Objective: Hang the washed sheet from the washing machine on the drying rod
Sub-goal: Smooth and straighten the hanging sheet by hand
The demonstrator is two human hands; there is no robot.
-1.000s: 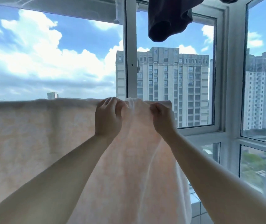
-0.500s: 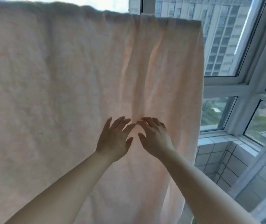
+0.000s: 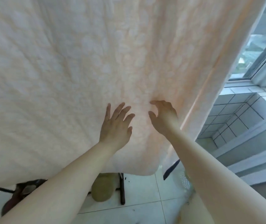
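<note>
Left hand [image 3: 115, 125] flat, fingers spread; right hand [image 3: 163, 118] loosely curled, empty

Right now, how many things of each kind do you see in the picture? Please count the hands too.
Sheet: 1
Hands: 2, left hand and right hand
Slipper: 1
Windows: 1
Total: 5
</note>
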